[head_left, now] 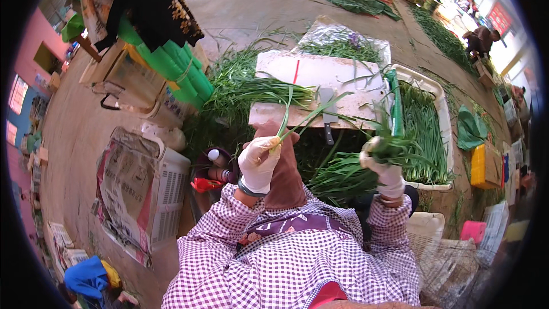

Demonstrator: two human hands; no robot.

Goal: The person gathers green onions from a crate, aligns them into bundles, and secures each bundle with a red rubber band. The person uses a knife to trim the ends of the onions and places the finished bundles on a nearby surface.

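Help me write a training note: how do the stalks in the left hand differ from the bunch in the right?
The stalks in the left hand are only a few; the bunch in the right hand is thick. The stalks splay apart as separate strands, while the bunch is packed together. Both are green and held by gloved hands.

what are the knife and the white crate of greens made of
Knife: blade likely steel, flat, grey and smooth; handle dark, plastic or wood, I can't tell. White crate: probably moulded plastic, judging by its rounded rim and corners.
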